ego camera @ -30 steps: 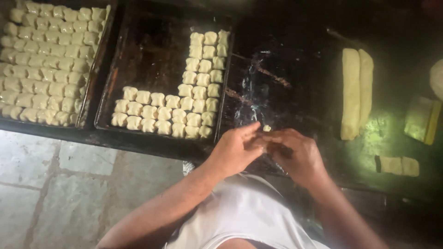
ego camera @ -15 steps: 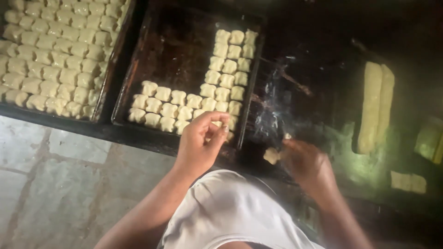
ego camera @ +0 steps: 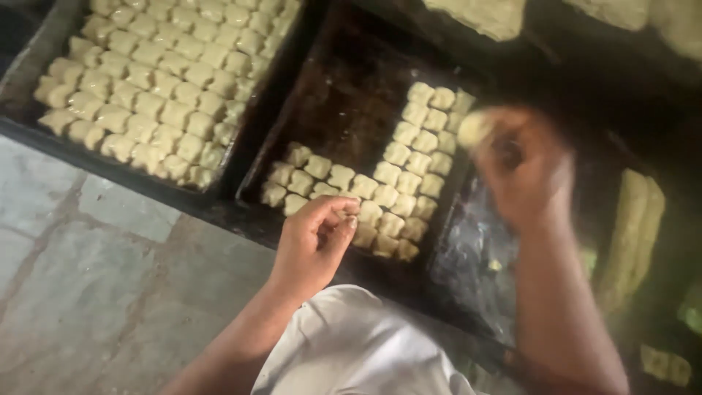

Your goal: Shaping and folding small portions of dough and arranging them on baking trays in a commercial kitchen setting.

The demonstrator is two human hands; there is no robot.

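The left hand [ego camera: 316, 241] is curled loosely at the near edge of the dark half-filled tray [ego camera: 344, 102], its fingertips [ego camera: 344, 216] pinched together and resting on or just above the front row of pale dough pieces [ego camera: 344, 179]; whether it grips one I cannot tell. The right hand [ego camera: 523, 164] is blurred over the right rim of that tray, fingers bent round a small pale dough lump [ego camera: 474, 130] held at its upper left. On the tray the pieces form an L: a row along the near edge and a column up the right side, leaving a bare, blackened stretch at the upper left. Left of the tray, almost touching it, sits a second tray [ego camera: 29, 73] packed with dough pieces [ego camera: 164, 88]. Right of the half-filled tray lies a crumpled clear plastic sheet [ego camera: 472, 256], and beyond it long strips of dough [ego camera: 632, 234]. Below the tray are the stone floor [ego camera: 95, 271] and the person's white garment [ego camera: 351, 351].
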